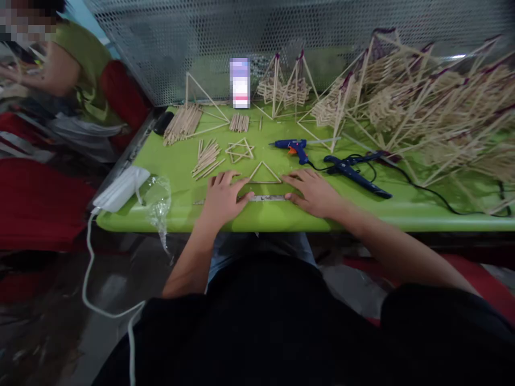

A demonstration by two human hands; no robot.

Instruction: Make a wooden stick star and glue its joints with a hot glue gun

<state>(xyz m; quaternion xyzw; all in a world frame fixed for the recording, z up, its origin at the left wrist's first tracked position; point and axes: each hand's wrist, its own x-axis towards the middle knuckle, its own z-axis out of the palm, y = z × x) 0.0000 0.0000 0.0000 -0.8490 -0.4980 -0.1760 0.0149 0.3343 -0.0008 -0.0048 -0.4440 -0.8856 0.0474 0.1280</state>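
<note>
A small triangle of thin wooden sticks (263, 182) lies flat in front of me, one corner pointing away. My left hand (225, 201) rests at its left corner with the fingers stretched out over the table. At the right corner, my right hand (316, 193) has its fingertips by the stick's end, the fingers also extended. A flat, worn metal strip (269, 198) lies nearer to me, with both thumbs at it. Just beyond my left hand are a six-pointed stick star (240, 150) and a pile of short sticks (206, 157).
A blue glue gun (290, 145) and dark-blue cutters (358, 174) lie right of the triangle, with a black cord. Stick frames (402, 107) crowd the right side. A longer stick bundle (183, 123), white power strip (123, 188) and plastic wrap (159, 203) are left. Another person (80, 69) sits beyond.
</note>
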